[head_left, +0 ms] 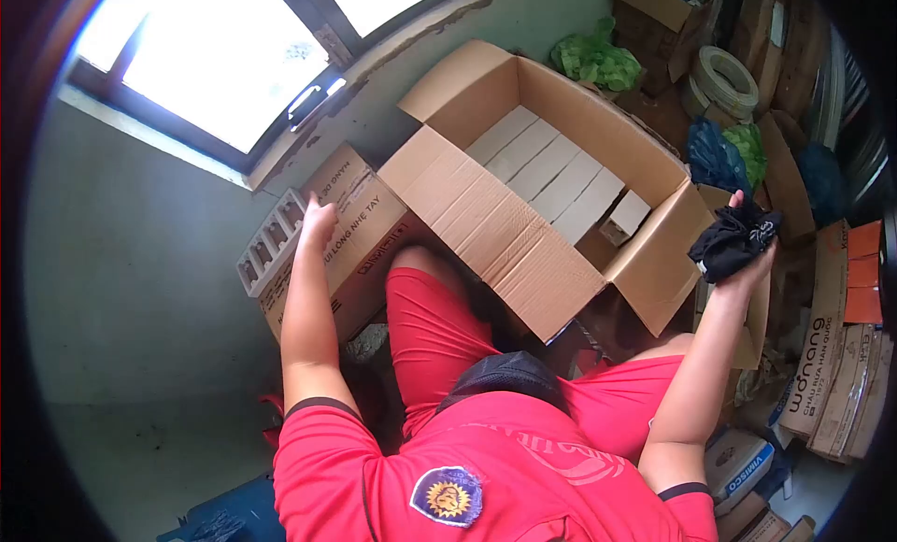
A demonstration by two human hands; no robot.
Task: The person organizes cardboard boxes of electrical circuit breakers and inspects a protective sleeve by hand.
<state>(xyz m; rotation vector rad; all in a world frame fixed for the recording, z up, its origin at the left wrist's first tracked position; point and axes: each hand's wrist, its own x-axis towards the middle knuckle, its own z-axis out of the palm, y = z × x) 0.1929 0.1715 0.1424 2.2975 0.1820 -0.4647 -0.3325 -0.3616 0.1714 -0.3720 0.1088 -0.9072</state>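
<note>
My left hand point(320, 221) is closed at the right end of a white slotted frame point(271, 244), with its fingertips partly hidden. The frame rests on top of a printed cardboard box point(360, 226) by the wall. My right hand point(750, 267) is raised at the right, wrapped around a bunched black cloth point(733, 243) with small white marks. Between my hands stands a large open carton point(509, 229) with its flaps folded out. Inside it, several plain pale boxes point(542, 164) lie side by side, and a smaller box point(629, 212) sits tilted near the right end.
A window point(215, 65) is at the upper left. Green plastic bags point(598, 56), a coil of tubing point(726, 82) and a dark blue bag point(718, 154) lie beyond the carton. Stacked printed cartons point(822, 364) stand at the right, with a Vimisco box point(743, 467) below.
</note>
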